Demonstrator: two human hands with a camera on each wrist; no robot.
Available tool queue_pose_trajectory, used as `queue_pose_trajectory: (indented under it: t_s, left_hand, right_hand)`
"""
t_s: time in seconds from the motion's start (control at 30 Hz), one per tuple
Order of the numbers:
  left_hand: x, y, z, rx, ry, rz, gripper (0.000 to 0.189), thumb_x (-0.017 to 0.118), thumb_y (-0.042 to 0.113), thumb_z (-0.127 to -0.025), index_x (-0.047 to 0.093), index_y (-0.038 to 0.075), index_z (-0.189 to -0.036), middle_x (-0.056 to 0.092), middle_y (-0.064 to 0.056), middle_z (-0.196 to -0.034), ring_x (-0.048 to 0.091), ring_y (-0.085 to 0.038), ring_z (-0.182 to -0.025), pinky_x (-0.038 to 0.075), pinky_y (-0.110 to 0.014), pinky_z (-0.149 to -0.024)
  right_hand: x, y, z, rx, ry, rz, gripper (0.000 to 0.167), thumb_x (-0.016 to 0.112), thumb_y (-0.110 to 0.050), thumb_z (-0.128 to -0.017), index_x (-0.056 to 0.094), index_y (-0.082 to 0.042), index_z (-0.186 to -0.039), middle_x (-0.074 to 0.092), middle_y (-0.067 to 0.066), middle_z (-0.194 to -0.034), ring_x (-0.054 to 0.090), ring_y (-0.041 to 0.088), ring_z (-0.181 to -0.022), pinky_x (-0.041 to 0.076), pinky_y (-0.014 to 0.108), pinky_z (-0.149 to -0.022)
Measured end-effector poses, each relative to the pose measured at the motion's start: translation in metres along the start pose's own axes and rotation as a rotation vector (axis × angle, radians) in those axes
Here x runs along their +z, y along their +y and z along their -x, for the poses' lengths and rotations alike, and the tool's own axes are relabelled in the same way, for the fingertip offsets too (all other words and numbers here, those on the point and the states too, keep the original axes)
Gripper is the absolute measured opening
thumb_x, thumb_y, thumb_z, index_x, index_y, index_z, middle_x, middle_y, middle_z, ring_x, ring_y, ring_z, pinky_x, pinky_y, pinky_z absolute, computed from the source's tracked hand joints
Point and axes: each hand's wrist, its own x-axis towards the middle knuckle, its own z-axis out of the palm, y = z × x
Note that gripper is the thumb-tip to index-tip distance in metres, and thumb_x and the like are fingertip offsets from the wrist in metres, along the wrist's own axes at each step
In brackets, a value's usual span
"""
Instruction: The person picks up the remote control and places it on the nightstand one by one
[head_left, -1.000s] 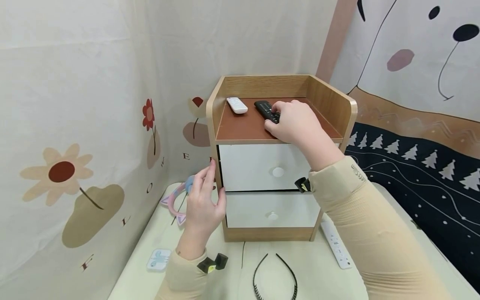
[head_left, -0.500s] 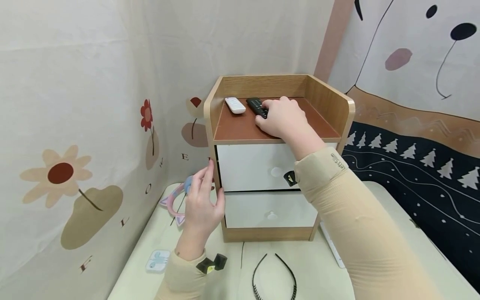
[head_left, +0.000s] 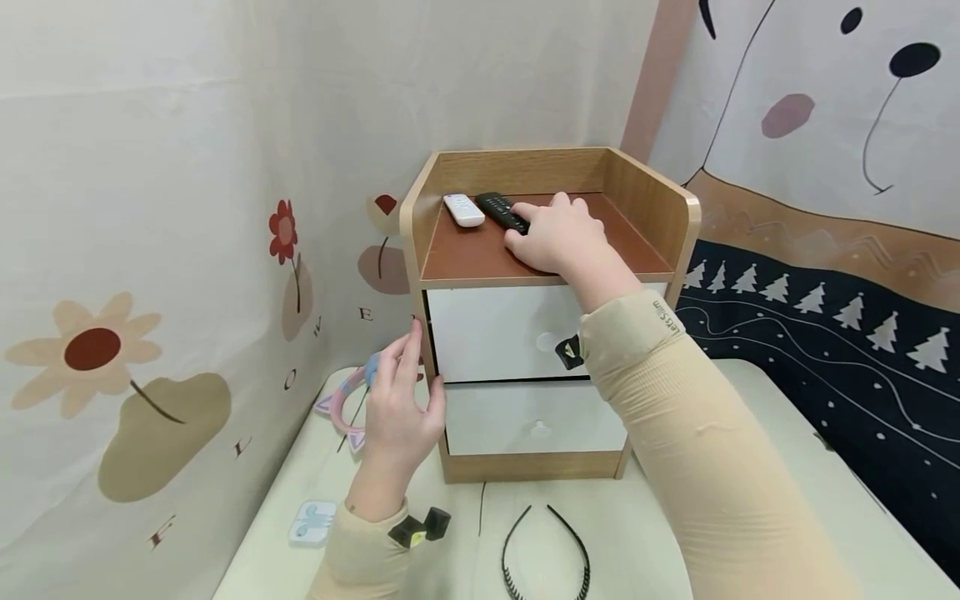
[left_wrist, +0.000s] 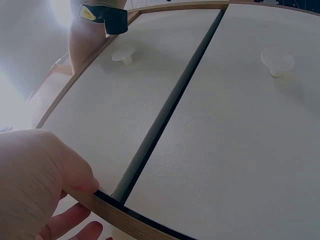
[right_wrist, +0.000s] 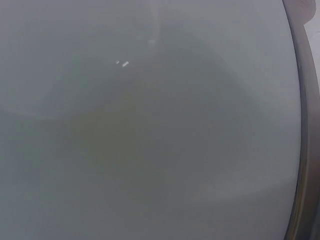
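Note:
On the brown top of a small wooden cabinet, my right hand holds a black remote control between thumb and fingers; the hand covers its near end. The remote lies flat, beside a white remote control to its left. My left hand rests against the cabinet's left side with fingers fairly straight. In the left wrist view, its thumb touches the front edge and the other fingers lie along the side. The right wrist view shows only a blurred pale surface up close and a curved edge.
Two white drawers with round knobs, both closed, front the cabinet. On the table are a black headband, a pink cat-ear headband and boxed earphones. Printed cloth hangs behind and at both sides.
My right hand has slid the black remote leftward, closer to the white one. The left hand keeps its place on the cabinet. The view has shifted slightly.

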Motion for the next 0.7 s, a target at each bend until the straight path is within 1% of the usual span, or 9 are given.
queue_pose_trajectory:
  t_s: [0.23,0.5,0.7]
  left_hand:
    - [-0.0013,-0.0025,0.0006,-0.002,0.012,0.0,0.086,0.078,-0.013,-0.082,0.049,-0.003,-0.162,0.063,-0.028,-0.136,0.069,-0.03,-0.088,0.064,-0.042,-0.068]
    - [-0.0037,-0.0035,0.0011,-0.013,-0.001,-0.007,0.085,0.077,-0.012,-0.083,0.048,-0.004,-0.162,0.062,-0.029,-0.136,0.07,-0.031,-0.088,0.065,-0.04,-0.072]
    - [-0.0056,-0.005,0.0007,-0.008,0.005,-0.004,0.085,0.077,-0.013,-0.083,0.048,-0.004,-0.162,0.062,-0.029,-0.136,0.071,-0.032,-0.088,0.066,-0.041,-0.073]
  right_hand:
    - [0.0008,-0.002,-0.0013,-0.007,0.002,-0.018,0.066,0.04,-0.047,-0.106,0.036,-0.043,-0.172,0.037,0.024,-0.169,0.034,0.043,-0.155,0.04,0.066,-0.122]
    - [0.0027,-0.0049,-0.0019,-0.013,-0.003,-0.034,0.065,0.04,-0.047,-0.107,0.035,-0.044,-0.171,0.037,0.023,-0.168,0.033,0.042,-0.154,0.039,0.066,-0.123]
    - [0.0051,-0.0065,0.0015,-0.029,0.045,-0.058,0.066,0.042,-0.048,-0.106,0.035,-0.045,-0.171,0.041,0.022,-0.166,0.036,0.042,-0.152,0.041,0.065,-0.121]
